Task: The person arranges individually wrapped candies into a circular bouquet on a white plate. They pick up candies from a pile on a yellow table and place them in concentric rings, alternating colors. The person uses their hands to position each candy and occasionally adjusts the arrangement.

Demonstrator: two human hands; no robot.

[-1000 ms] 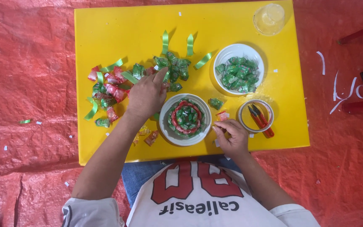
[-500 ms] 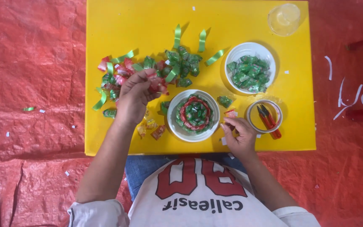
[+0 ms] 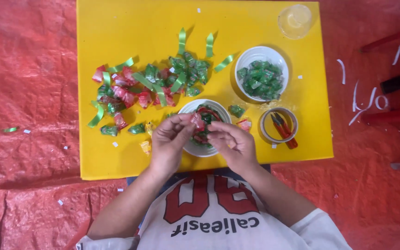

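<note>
While the fingertips of the left hand pinch a small folded red piece, the right hand meets it with fingers curled close, and whether they grip the piece too I cannot tell. Both hands hover over a white bowl holding a red and green ring. Loose folded pieces lie scattered beyond on the yellow board.

The light is bright and even, with only short, soft shadows beside the objects. Colours look strong. The picture is sharp enough, without glare.
</note>
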